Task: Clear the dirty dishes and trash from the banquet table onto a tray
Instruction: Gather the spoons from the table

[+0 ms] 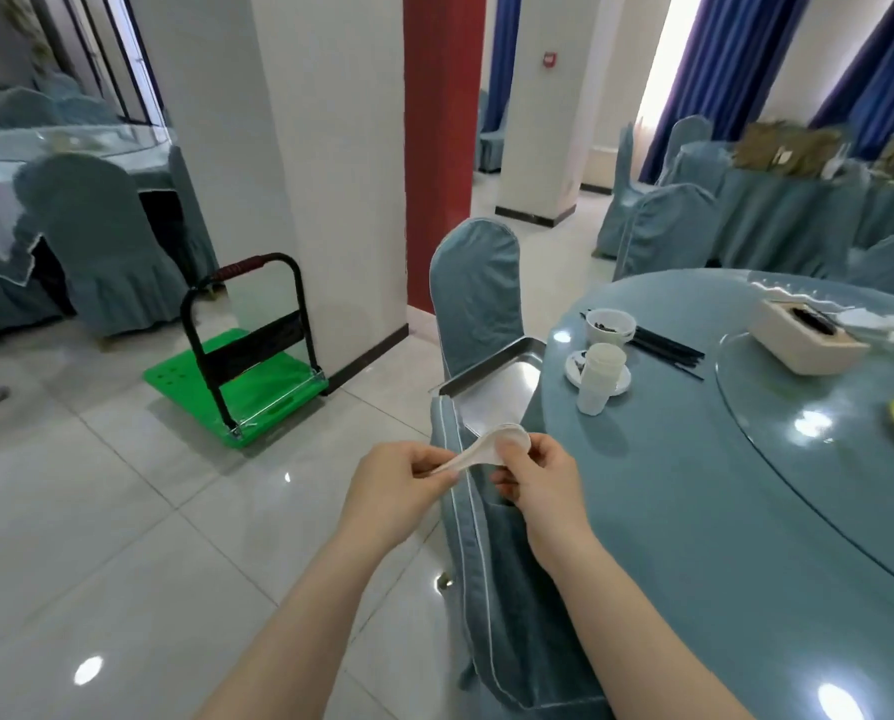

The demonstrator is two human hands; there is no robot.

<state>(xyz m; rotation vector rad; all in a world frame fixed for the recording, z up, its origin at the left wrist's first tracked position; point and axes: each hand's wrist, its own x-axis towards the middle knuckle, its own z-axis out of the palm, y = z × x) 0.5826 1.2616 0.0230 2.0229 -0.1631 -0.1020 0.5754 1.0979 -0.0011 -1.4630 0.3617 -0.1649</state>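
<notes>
Two hands share one white soup spoon, possibly a nested pair, though the blur does not let me tell. The left hand pinches the handle end and the right hand curls its fingers round the bowl end, so neither is free. They hold it in the air above the back of the near covered chair, just short of the steel tray, which seems to rest on the chair seats at the edge of the worktop.

To do this step well, I would carry the spoon forward over the tray's bare metal and lower it flat before letting go, as china dropped on steel may chip or bounce out. Laying it along one wall leaves room for what waits on the worktop: the bowl with dark scraps, the stacked paper cups on a saucer, and the black chopsticks. The tray's perch looks unsteady, so set weight near its middle.
</notes>
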